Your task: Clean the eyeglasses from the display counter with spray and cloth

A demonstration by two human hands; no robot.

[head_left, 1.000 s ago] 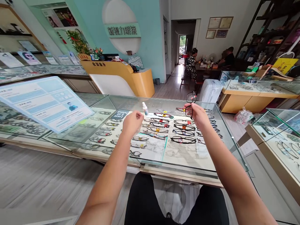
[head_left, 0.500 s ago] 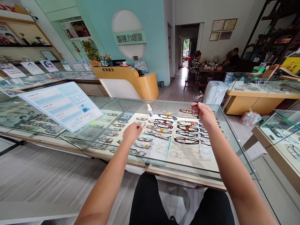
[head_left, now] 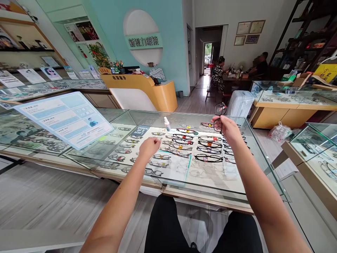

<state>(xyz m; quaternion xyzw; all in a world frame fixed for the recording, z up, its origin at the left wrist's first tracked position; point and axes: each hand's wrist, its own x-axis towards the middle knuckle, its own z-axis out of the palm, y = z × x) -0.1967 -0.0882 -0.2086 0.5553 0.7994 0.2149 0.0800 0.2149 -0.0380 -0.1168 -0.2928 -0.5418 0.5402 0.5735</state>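
The right hand hides much of the pair of glasses it grips between thumb and fingers, and their temples are hard to make out, while the left hand is curled with its fingertips together near the spray bottle, so I cannot tell whether anything is pinched in it. The glasses stand on end, one lens above the other, near the far edge of the glass showcase; their frame is dark and thin-rimmed, the lenses clear, with a small red-and-white mark on the upper one.
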